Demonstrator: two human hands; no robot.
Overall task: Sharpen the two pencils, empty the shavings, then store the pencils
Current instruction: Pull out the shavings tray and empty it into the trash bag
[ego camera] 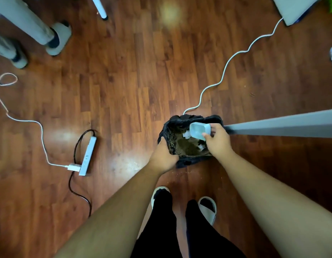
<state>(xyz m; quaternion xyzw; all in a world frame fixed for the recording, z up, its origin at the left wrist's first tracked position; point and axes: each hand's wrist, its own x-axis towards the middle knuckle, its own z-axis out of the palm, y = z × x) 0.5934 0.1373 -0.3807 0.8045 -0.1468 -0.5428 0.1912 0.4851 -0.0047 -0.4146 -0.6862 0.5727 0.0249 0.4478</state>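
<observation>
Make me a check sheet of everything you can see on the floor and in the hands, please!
Surface: brown wood-pattern floor, a few specks beside the bin.
Job's things: pale blue shavings tray tipped over the black-lined bin; brown shavings and white scraps inside. No pencils seen.
Clutter: nothing seen beyond the specks.
Grippers: left hand grips the bin liner's rim; right hand holds the tray.
Cables: white power strip with a white plug and black cord; wavy white cable running behind the bin.
Surroundings: grey furniture feet, grey desk edge, slippers.
</observation>
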